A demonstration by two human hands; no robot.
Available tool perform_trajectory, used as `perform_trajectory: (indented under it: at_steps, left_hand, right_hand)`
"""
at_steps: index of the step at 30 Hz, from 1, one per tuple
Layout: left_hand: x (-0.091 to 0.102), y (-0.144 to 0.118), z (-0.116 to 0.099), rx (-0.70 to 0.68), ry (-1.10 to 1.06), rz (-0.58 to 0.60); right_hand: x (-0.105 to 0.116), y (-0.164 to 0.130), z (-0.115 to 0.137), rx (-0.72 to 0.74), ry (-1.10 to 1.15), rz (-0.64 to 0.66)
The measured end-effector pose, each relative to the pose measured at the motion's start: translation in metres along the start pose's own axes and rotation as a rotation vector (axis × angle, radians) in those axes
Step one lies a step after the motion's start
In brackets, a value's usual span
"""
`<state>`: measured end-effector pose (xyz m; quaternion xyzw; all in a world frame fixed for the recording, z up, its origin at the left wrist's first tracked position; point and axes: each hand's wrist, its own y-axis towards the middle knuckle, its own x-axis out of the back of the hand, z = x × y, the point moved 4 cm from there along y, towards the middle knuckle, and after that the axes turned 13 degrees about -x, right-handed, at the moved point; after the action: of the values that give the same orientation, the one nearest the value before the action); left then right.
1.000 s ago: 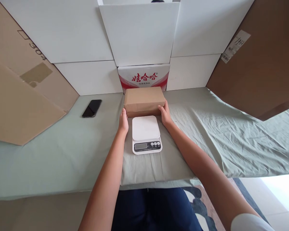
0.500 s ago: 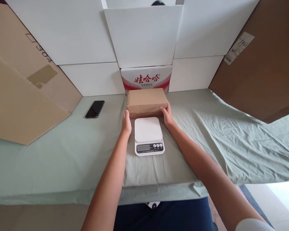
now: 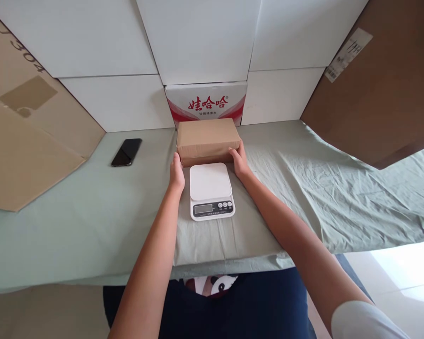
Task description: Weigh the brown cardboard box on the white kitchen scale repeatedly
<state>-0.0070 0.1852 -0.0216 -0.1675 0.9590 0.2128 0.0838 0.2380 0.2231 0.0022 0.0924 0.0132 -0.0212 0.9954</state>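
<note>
A brown cardboard box (image 3: 207,134) lies on the cloth-covered table, just behind a white digital kitchen scale (image 3: 211,182). My left hand (image 3: 177,173) is against the box's left end, its thumb up near the front corner. My right hand (image 3: 240,159) grips the right end, with the thumb on the front face. The fingers of both hands are mostly hidden behind the box's ends. The scale's platform carries nothing, and its display looks blank.
A black phone (image 3: 126,152) lies on the green cloth (image 3: 92,226) to the left. White panels (image 3: 201,40) and a red-and-white printed carton (image 3: 207,103) stand behind the box. Large cardboard pieces flank the table, one on the left (image 3: 28,146) and one on the right (image 3: 378,94).
The camera view has tilted downward and shifted slightly, so everything sits higher and further left in the picture. Both hands stay on the box, which keeps its place behind the scale.
</note>
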Motion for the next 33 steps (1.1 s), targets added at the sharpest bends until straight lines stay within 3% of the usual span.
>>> perform_trajectory:
  at_steps: [15, 33]
  left_hand:
    - [-0.002, -0.004, -0.008, -0.017, -0.017, 0.041]
    - [0.003, -0.002, -0.002, -0.008, 0.002, 0.029]
  right_hand:
    - [-0.002, -0.006, 0.01, -0.032, -0.018, 0.012]
    - [-0.002, -0.004, 0.008, -0.015, 0.007, 0.009]
